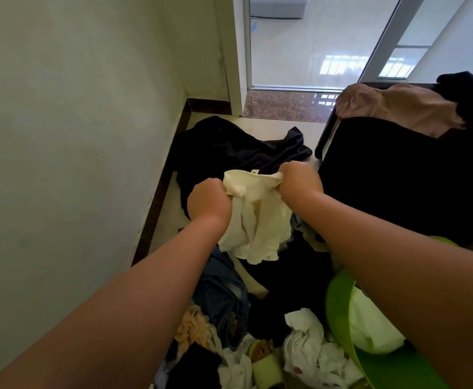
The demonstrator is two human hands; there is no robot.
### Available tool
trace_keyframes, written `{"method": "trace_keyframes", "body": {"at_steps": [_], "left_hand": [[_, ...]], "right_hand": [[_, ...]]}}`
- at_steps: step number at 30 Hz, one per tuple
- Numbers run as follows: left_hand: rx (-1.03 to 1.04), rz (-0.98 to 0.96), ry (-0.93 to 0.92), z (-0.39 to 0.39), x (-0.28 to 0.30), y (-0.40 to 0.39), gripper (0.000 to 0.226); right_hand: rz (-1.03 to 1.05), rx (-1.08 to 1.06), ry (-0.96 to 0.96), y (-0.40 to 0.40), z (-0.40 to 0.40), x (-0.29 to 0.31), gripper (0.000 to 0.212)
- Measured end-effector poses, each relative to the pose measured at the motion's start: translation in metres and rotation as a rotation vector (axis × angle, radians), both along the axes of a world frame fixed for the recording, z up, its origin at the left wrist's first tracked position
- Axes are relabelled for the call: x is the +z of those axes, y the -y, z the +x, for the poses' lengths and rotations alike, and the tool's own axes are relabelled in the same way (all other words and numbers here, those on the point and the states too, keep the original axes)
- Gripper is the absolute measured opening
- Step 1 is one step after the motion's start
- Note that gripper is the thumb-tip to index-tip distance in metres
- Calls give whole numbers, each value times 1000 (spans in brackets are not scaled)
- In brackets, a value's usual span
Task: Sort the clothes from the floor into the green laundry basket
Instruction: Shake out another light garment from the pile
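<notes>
Both the left hand (208,202) and right hand (300,178) clench the cream garment (257,220) above the floor pile, left of the green laundry basket (339,313); best swing it right, over the rim, before releasing.

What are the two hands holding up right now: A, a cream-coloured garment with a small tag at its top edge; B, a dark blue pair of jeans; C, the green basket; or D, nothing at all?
A: the left hand and right hand each grip a top corner of the cream garment, which hangs between them above the pile.
</notes>
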State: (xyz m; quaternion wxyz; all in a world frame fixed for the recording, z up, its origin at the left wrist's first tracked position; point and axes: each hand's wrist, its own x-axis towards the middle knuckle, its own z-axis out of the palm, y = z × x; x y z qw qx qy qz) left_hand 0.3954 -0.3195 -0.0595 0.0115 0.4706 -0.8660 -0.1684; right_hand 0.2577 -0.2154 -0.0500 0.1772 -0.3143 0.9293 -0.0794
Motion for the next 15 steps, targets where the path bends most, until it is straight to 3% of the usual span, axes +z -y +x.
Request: {"method": "trace_keyframes", "body": {"at_steps": [3,5,9,11,13,15], "left_hand": [[11,-126,66,-6,4,-7,18],[81,-48,83,-12,4,-14,23],[222,429,-262,-27,4,-26,30],[200,620,-462,-26,4,-35,17],[140,669,-512,-24,3,-40,39],[90,532,-433,-24,-1,-34,62]], "right_hand": [[100,55,-190,-2,5,1,13],[125,60,-210,3,7,0,22],[89,-158,336,27,12,6,22],[-178,-375,683,30,9,12,17],[-480,-508,883,29,3,20,13],[-515,-389,994,25,0,28,29]]}}
